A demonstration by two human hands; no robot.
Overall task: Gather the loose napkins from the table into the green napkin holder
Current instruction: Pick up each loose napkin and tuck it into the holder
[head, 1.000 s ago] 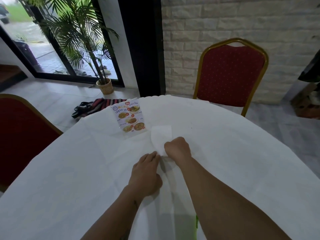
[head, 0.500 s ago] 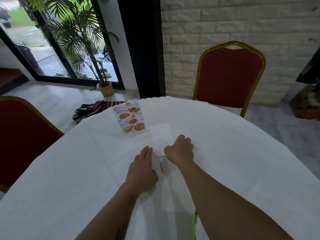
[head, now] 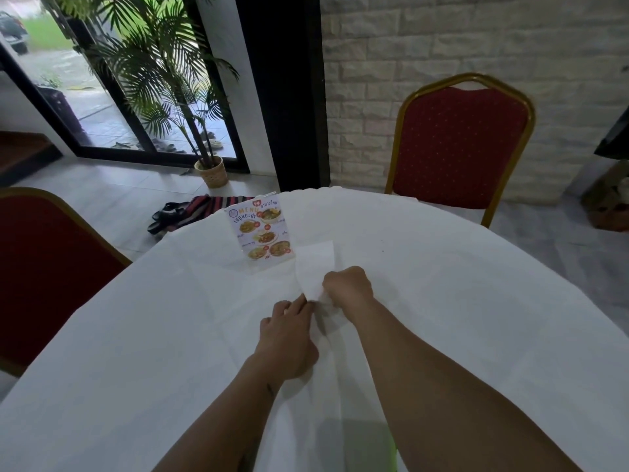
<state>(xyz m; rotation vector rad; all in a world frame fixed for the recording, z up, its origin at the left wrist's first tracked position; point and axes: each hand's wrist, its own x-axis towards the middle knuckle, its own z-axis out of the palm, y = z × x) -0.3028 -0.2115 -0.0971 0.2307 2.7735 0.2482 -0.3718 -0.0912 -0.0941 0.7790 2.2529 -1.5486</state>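
Observation:
A white napkin (head: 316, 267) lies on the white tablecloth, just right of the menu card. My right hand (head: 347, 289) is closed on the napkin's near end, pinching it. My left hand (head: 287, 335) rests palm down beside it, its fingertips touching the napkin's near edge. A thin sliver of bright green (head: 396, 451) shows at the bottom by my right forearm, probably the green napkin holder; the arm hides most of it.
A standing menu card (head: 260, 233) is on the round table (head: 136, 335) beyond my hands. Red chairs with gold frames stand at the far right (head: 459, 148) and at the left (head: 41, 267). A potted palm (head: 163, 73) and sandals are on the floor.
My right hand's fingers have curled back shut on the napkin's near end after lying flatter half a second ago. My left fingertips slid right to the napkin's edge.

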